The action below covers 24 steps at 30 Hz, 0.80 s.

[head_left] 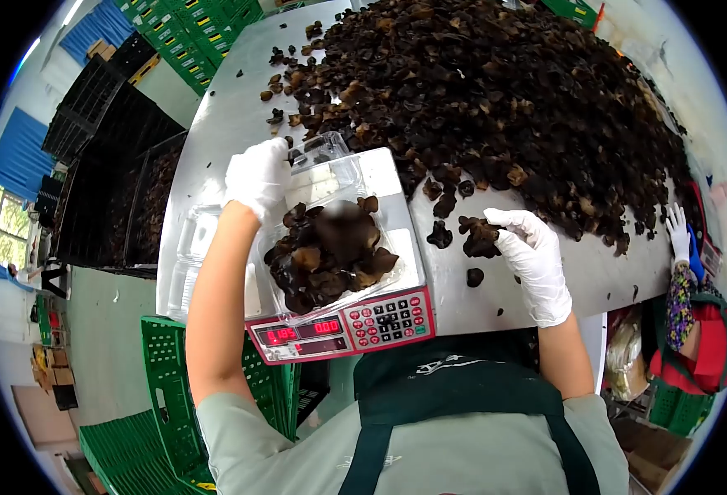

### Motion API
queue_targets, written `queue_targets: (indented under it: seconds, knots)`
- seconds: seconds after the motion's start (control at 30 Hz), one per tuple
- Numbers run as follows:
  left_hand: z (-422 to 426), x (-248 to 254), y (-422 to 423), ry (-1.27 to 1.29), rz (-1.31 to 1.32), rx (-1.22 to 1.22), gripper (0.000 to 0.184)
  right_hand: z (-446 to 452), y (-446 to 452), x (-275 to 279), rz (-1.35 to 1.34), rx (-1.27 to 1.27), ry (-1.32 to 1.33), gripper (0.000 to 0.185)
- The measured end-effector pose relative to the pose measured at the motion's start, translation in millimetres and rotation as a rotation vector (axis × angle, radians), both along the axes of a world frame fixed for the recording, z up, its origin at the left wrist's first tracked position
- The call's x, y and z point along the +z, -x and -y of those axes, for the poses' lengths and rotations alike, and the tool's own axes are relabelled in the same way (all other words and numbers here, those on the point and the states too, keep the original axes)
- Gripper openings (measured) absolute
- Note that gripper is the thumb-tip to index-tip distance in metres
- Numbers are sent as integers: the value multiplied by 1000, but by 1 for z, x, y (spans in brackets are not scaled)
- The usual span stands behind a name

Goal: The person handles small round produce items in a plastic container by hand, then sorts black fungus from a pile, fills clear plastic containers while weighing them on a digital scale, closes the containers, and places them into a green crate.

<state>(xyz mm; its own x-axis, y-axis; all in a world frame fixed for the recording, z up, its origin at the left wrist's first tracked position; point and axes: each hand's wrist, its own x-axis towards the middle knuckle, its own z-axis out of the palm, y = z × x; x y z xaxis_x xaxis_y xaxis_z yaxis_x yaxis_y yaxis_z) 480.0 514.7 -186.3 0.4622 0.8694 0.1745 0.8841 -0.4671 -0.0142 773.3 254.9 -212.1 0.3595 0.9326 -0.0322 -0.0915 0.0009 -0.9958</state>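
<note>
Right hand (533, 260), white-gloved, is gripping a dark clump (481, 238) between thumb and fingers, right of centre; cannot tell whether it is touching the bench (462, 307). Left hand (259, 177), also gloved, is curling beside the clear container (329, 183), left of centre; cannot tell whether it is gripping anything. Dark frilled pieces (322, 264) are filling the container's near part, on the scale (425, 307). A large heap (495, 99) is covering the upper right.

Risks, as judged: a knock from the left hand could be tipping top pieces over the container's edge; its forearm, leaning on the scale, could be skewing the reading; a loose pinch could be shedding bits.

Hard to see: a blurred patch is masking the pile's middle. Left fingertips are mostly hiding. Left forearm is covering the scale's left side. At far right, the frame is cutting off another person's sleeve (679, 309).
</note>
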Motion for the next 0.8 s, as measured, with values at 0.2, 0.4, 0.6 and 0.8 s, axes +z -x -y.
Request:
queue_targets:
  seconds: [0.2, 0.4, 0.6, 0.8]
  knots:
    - [81, 58, 10, 161, 687, -179, 12, 9, -21, -23, -390, 170, 32, 33]
    - [128, 78, 14, -50, 355, -350, 7, 11, -29, -49, -593, 200, -19, 42]
    - [150, 75, 8, -105, 458, -294, 7, 39, -74, -62, -726, 183, -117, 45]
    - [215, 20, -82, 180, 850, -682, 11, 81, -108, -51, -1088, -8, -242, 29]
